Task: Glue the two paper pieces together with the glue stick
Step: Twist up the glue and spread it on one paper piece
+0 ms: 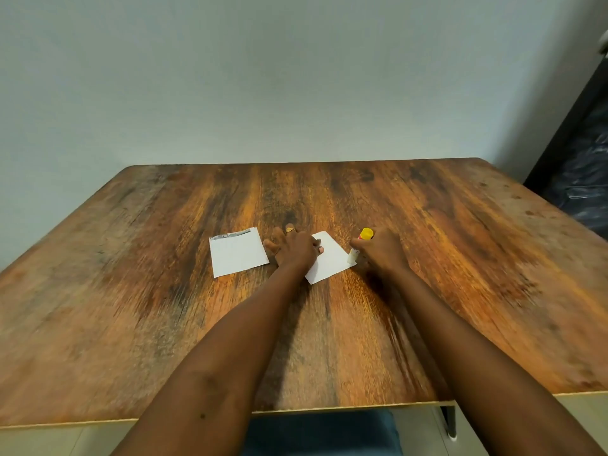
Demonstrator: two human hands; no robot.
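Two white paper pieces lie on the wooden table (427, 258). The left paper piece (237, 252) has a printed strip along its far edge and lies untouched. My left hand (293, 248) presses flat, fingers spread, on the left part of the right paper piece (330, 261). My right hand (378, 250) grips the glue stick (362, 240), yellow end up, with its white tip down on that paper's right corner.
A pale wall stands behind the table's far edge. A dark piece of furniture (579, 166) fills the right side. The table's front edge runs near my body, with a metal leg (450, 419) at the right.
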